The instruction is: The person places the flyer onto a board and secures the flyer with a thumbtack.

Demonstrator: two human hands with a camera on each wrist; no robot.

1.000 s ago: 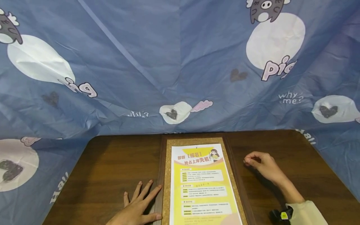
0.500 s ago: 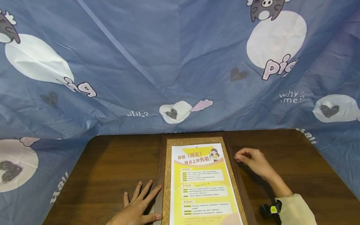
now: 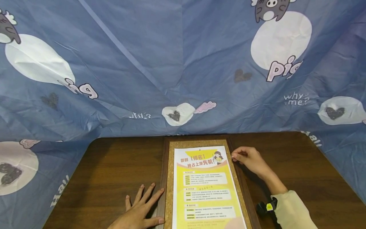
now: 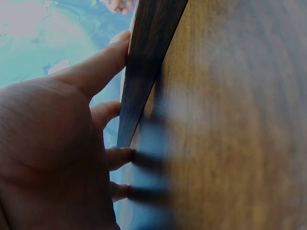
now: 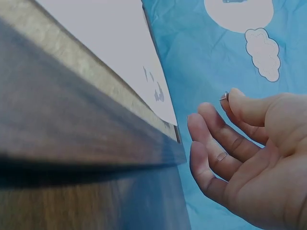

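Note:
A yellow-and-white printed poster (image 3: 204, 178) lies on a cork board (image 3: 170, 171) with a dark wooden frame. A small dark pin (image 3: 199, 149) shows at the poster's top middle. My right hand (image 3: 250, 159) is at the frame's upper right side, close to the poster's top right corner. Its thumb and index finger pinch a small metal thumbtack (image 5: 224, 97), the point sticking out, while the other fingers curl loosely. Along the board's left side, my left hand (image 3: 140, 208) has its fingers spread, with thumb and index fingertip touching the frame (image 4: 148, 52).
Under the board is a dark brown wooden table (image 3: 123, 165) with rounded far corners. A blue printed cloth (image 3: 137, 47) hangs right behind the table's far edge. A black device with a yellow label (image 3: 268, 207) is at my right wrist, beside the sleeve (image 3: 293, 210).
My right hand has moved left and slightly farther away, from over the table to the board's right frame, still pinching the thumbtack. The left hand, board and poster have stayed put.

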